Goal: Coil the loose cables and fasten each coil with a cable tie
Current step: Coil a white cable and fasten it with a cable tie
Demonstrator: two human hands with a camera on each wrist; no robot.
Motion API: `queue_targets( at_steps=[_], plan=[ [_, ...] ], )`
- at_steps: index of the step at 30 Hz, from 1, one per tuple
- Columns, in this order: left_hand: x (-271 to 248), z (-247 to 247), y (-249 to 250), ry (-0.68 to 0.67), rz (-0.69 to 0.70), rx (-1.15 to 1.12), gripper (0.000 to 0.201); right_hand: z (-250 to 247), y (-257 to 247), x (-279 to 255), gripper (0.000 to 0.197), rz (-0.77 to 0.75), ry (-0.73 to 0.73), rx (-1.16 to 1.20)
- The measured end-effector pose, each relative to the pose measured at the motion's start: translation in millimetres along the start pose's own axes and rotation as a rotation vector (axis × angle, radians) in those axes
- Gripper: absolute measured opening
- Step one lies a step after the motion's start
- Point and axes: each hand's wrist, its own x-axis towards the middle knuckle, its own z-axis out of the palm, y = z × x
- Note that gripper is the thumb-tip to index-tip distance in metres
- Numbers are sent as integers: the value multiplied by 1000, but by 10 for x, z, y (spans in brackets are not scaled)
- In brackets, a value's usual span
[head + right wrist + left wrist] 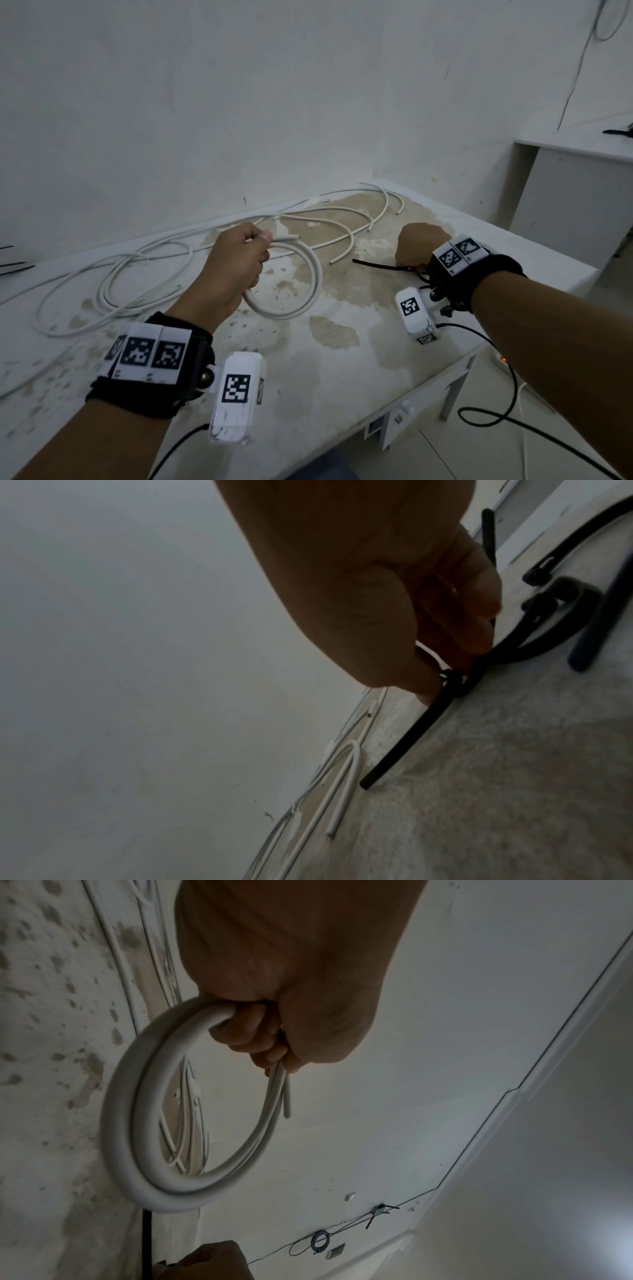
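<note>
One white coil (291, 284) sits clamped in left-hand fingers (255, 240), untied; right fingers (394, 653) pinch a black tie (404, 745); other cables (113, 284) lie loose.

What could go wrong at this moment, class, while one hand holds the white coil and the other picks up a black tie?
1. The left hand grips the white coil at one spot only, so the loops may spring apart.
2. The right hand pinches one black tie from a tangled bunch; others may drag along.

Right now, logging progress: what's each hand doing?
Left hand: grips the white cable coil.
Right hand: pinches a black cable tie on the table.
</note>
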Motion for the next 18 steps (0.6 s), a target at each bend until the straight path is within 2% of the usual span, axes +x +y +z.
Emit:
queue_targets(
  at_steps=[7,13,18],
  plan=[
    [9,-30,-16,1,-5,5,24,49,31,41,32,38,-4,81],
    [-14,-25,-5,-6,-4,14,27,51,72,111,29,69,-75,345],
    [-4,-50,-5,3,-12,25,26,-100,41,81,26,79,-24,365]
  ],
)
